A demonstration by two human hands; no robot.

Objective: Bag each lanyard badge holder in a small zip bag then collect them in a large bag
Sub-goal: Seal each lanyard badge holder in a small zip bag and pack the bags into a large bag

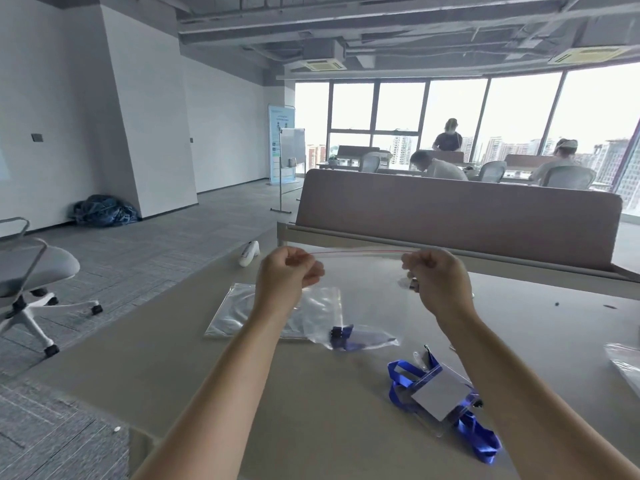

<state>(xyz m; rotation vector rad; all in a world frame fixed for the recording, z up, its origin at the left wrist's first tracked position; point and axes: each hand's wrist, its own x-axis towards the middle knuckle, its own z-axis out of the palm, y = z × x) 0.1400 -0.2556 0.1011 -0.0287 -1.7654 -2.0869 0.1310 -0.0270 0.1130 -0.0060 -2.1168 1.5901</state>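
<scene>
One large zip bag stretched above the table, top edge pinched by left hand grip and right hand grip, one bagged lanyard below, one loose badge holder nearby.

**Clear lane between the forearms, clutter on both flanks**

Left hand and right hand are up off the worktop, each pinching an end of the clear zip bag. Its top edge is pulled taut and bars the way to the divider panel behind. Below that line lie a bagged lanyard and, left of it, a stack of flat bags. A loose lanyard badge holder sprawls beside the right forearm. Between the forearms on the near side is bare worktop, open for a hand to come down. At the far left edge is a white device, and at the right edge lie more bags.
</scene>
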